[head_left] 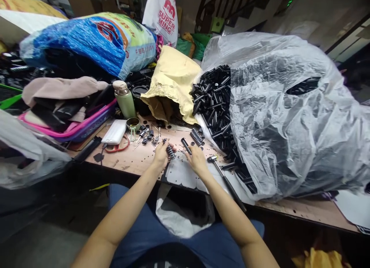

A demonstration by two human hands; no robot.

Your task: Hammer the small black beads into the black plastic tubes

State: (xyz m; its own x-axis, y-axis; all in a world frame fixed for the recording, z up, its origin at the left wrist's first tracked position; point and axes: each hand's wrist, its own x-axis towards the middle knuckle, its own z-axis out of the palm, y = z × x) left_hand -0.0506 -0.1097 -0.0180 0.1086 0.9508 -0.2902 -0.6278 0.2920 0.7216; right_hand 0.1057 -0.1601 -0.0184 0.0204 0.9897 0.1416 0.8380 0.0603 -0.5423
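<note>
My left hand [162,154] is closed round a small black ribbed part [170,152] over the wooden worktop [135,160]. My right hand [195,158] is pinched on a short black tube [185,145] just right of it. Both hands work above a white plastic sheet [182,173] at the table's near edge. Small black beads lie scattered between the hands. A little hammer [222,173] lies right beside my right wrist.
A large clear plastic bag [289,117] full of black tubes [212,94] fills the right. A yellow bag [170,83], green flask [125,99], white power bank [114,132], red scissors [118,147] and pink basket [72,131] crowd the left. More ribbed parts [196,136] lie near.
</note>
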